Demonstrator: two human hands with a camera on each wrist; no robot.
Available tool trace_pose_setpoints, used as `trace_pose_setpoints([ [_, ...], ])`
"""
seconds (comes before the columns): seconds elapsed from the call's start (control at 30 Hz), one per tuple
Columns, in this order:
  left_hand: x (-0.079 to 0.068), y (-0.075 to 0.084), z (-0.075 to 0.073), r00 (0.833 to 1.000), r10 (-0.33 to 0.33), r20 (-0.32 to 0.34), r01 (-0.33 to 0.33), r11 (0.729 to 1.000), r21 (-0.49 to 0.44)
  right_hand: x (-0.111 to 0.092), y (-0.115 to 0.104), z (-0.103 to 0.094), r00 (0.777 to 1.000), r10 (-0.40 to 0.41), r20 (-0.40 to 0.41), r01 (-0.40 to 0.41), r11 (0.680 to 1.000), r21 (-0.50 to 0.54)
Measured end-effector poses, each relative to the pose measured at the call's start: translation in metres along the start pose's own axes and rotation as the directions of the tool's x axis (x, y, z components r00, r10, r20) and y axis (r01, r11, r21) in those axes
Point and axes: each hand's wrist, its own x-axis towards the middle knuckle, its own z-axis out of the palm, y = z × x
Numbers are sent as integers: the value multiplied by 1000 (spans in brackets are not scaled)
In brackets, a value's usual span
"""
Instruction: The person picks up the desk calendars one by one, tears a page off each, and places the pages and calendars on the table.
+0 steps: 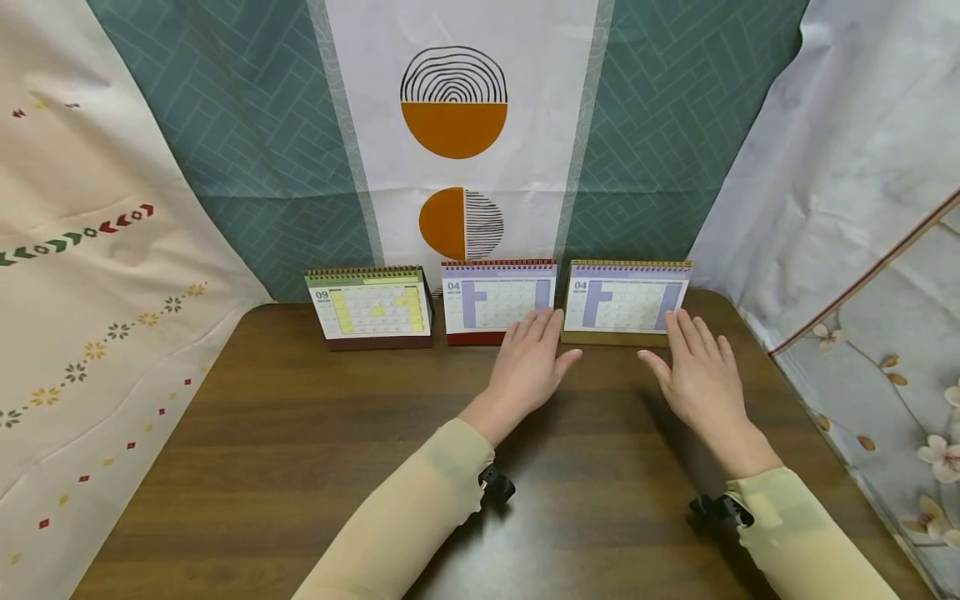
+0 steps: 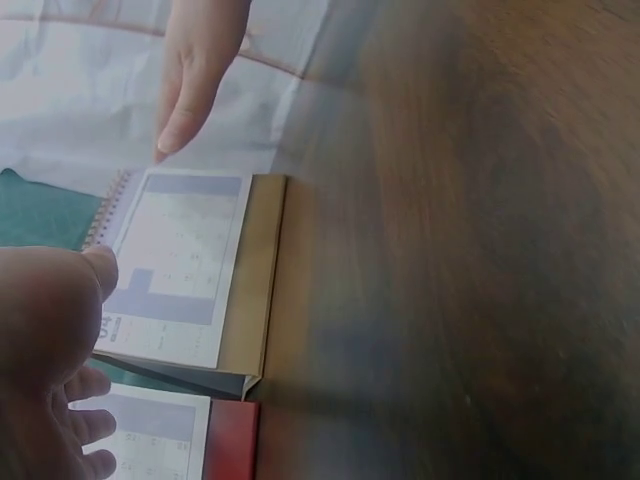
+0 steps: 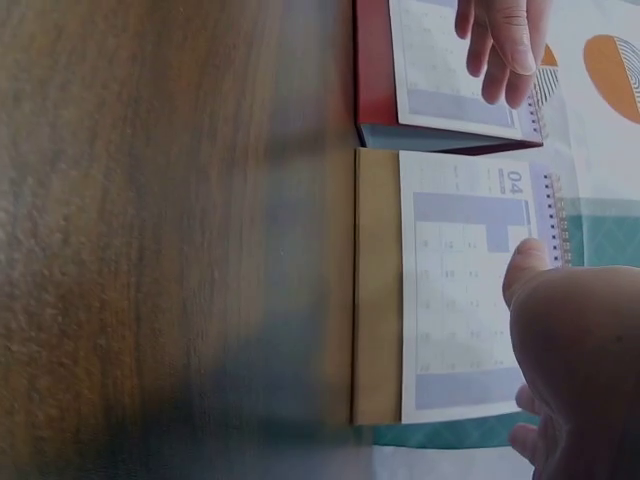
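Observation:
Three desk calendars stand in a row at the back of the table. The left one is a green-and-yellow calendar point(image 1: 375, 308) marked 09. Beside it stands a purple calendar with a red base point(image 1: 495, 296), marked 04, and at the right a purple calendar with a tan base point(image 1: 626, 296), also 04. My left hand point(image 1: 528, 358), fingers straight, overlaps the red-based calendar's lower right part in the head view. My right hand point(image 1: 701, 371) is spread with its fingertips by the tan-based calendar's lower right corner. Neither hand holds anything.
The brown wooden table point(image 1: 300, 467) reaches back to a patterned teal and white cloth point(image 1: 270, 150). Cream fabric point(image 1: 82, 333) hangs at the left, and pale floral fabric point(image 1: 862, 400) borders the right edge.

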Motion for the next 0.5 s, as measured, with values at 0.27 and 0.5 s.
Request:
trace_pose_setpoints([
  [0.27,6,5,2,1000,-3,-10,3,1000,-7,3,5,1,999,9,-51,-8,1000,25],
  [0.5,12,11,1,1000,3,-18,-4,999,-32,6,10,2,998,29,-64,-26,999,38],
])
